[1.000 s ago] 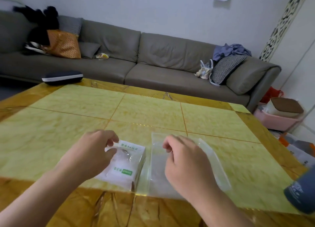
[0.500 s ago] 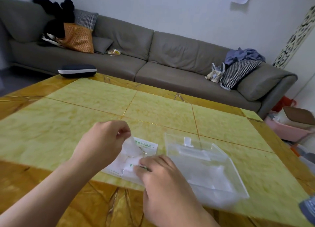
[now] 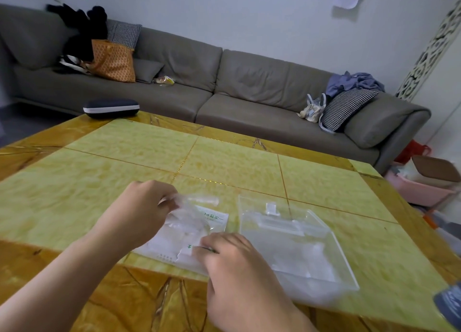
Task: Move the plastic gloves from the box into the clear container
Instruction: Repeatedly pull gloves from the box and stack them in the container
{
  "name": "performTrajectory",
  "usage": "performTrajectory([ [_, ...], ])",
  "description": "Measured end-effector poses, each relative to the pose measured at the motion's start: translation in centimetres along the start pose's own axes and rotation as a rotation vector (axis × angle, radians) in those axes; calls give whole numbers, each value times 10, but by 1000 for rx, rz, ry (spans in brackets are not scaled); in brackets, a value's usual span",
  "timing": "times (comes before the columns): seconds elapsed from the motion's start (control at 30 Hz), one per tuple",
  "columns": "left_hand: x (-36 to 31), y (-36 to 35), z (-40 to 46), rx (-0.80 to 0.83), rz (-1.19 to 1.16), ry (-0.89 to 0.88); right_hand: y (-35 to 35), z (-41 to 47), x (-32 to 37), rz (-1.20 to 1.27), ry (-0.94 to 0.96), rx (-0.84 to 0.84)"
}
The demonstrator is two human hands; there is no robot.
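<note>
Thin, see-through plastic is caught between the fingertips [image 3: 166, 202] of the left hand [image 3: 139, 214]. They pinch the top of a glove [image 3: 192, 208] and it is part way out of the box [image 3: 189, 237], lifted a little above it. The glove is floppy and crinkly (it looks very light), so it bends and hangs back down toward the box.

The right hand [image 3: 237, 276] has its fingers curled, and the fingertips [image 3: 203, 249] press on the near edge of the box. It seems to be holding the box down so it does not slide or lift. I cannot tell if those fingers also pinch a bit of plastic.

The box is white with green writing. It lies flat on the yellow table [image 3: 224, 162], close to the near edge. Just beside it, on the right, sits the clear container [image 3: 334, 246]. It is open on top, and some pale plastic seems to lie in it already, though that is hard to see.

So I think the step now is pulling a glove out of the box. Next, the left hand needs to lift the glove all the way free, carry it across to the right, and let it drop inside the clear container. A slow pull would help, because more gloves may come out stuck to it.
</note>
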State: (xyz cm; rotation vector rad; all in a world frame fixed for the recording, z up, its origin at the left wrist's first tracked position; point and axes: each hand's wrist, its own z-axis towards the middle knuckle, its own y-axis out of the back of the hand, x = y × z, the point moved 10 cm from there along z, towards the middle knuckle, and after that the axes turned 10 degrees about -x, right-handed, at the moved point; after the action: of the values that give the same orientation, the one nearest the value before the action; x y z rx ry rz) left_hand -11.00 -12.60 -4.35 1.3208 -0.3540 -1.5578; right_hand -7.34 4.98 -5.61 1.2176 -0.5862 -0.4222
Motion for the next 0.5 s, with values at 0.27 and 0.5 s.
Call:
performTrajectory([
  [0.27, -48, 6, -10, -47, -180, -72, -2, 3, 1, -49, 12, 28],
  [0.5, -32, 26, -9, -118, -1005, 391, -9, 2, -2, -1, 18, 24],
])
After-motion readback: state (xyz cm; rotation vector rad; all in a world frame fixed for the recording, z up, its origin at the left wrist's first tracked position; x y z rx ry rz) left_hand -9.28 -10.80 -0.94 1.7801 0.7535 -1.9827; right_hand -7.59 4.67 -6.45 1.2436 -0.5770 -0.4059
